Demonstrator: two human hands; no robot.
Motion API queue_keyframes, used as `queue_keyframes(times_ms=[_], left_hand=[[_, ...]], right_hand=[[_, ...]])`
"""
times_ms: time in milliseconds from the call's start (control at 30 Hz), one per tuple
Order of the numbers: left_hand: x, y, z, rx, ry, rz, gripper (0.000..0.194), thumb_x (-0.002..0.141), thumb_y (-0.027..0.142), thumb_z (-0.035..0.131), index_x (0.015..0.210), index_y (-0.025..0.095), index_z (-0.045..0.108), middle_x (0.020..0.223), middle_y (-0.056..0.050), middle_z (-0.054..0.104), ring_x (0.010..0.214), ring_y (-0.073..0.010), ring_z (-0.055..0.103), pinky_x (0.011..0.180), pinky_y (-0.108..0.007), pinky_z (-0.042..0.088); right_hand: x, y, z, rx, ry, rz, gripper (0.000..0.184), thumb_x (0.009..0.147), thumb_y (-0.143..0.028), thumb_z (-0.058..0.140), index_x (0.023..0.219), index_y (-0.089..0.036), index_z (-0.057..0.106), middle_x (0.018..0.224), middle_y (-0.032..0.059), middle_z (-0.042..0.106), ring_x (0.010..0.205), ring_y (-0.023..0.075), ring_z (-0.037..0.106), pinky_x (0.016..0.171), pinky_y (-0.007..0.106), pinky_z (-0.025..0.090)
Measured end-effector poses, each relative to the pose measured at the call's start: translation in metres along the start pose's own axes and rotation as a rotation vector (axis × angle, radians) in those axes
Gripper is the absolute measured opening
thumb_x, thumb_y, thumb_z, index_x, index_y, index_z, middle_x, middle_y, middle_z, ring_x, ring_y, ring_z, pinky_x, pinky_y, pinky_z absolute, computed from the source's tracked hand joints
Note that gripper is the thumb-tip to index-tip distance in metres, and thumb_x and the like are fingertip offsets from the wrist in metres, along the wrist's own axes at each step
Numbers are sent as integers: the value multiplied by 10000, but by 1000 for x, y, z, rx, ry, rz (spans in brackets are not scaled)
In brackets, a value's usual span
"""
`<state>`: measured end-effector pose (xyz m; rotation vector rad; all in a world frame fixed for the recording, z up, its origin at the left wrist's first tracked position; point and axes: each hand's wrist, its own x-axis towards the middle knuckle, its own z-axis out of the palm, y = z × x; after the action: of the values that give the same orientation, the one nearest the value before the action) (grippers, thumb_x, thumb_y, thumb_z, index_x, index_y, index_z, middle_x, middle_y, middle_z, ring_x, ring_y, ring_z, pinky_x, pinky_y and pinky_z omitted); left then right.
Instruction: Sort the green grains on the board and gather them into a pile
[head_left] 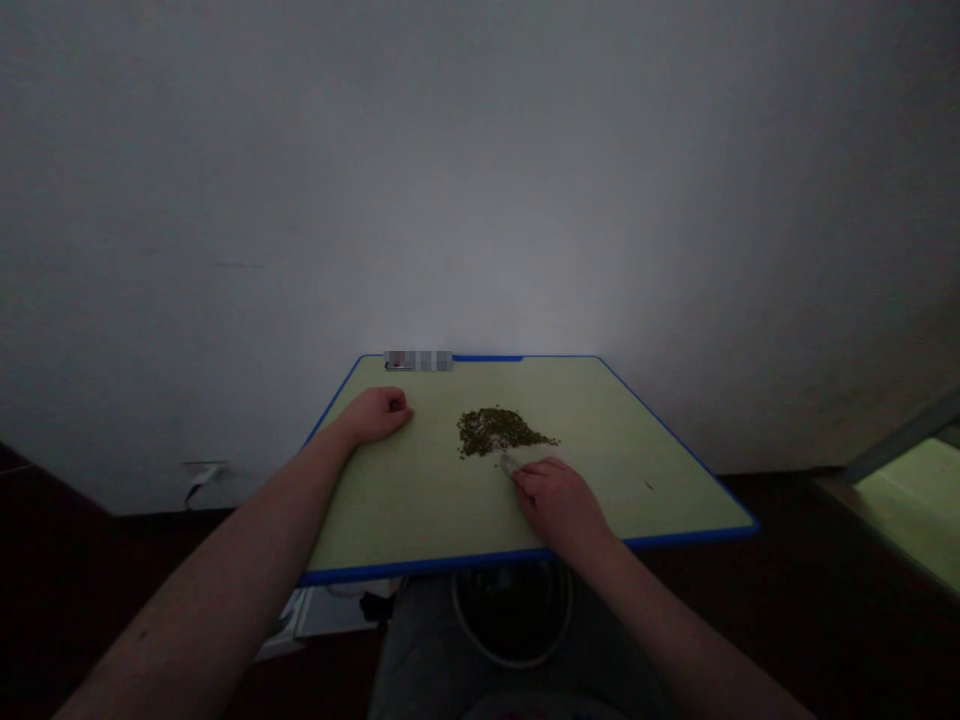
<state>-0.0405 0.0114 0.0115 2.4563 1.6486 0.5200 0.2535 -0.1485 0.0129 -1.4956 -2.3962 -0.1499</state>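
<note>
Seen from my remote post, a right hand (559,500) pinches a small, pale, partly see-through piece (509,465) at the near edge of a loose, uneven heap of small olive-brown grains (487,430), spread near the middle of a pale yellow-green tabletop with blue edging (420,510). I cannot tell what the piece is made of, as the fingers cover part of it.

The left hand (379,412), fingers curled in a loose fist, rests on the board to the left, apart from the heap; I cannot tell whether anything is inside it. A thin dark sliver (649,486) lies alone to the right. Below the near edge, a round, metallic-looking bowl (517,664) sits at the lap, its contents too dark for me to read.

I judge the step in hand to be close work along the heap's near side, where a few grains lie loose. A next move there would call for a light pinch, the piece kept low against the board, and short strokes that do not scatter the grains.
</note>
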Motion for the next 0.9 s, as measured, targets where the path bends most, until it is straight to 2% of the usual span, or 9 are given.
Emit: queue_keyframes(times_ms=[433,733,900], left_hand=[[-1,0,0,33,7,-2,276,714,435,460,649,176,532,610,-10,545,564,-120,457,537,-249,300],[1,0,1,13,-7,-20,275,709,431,466,656,172,540,620,-11,551,570,-118,462,529,-247,295],[-1,2,-1,22,-6,-18,278,715,433,466,661,173,548,629,-14,555,578,-120,461,540,-249,303]], right_hand=[[4,3,1,41,-4,-15,254,856,-210,433,946,-192,670,910,50,678,871,165,546,828,276,384],[3,-2,3,71,3,-90,248,861,-217,438,944,-188,670,892,51,682,837,149,553,825,265,390],[2,-2,1,96,21,-51,242,846,-202,451,938,-196,675,900,43,683,844,152,555,823,266,397]])
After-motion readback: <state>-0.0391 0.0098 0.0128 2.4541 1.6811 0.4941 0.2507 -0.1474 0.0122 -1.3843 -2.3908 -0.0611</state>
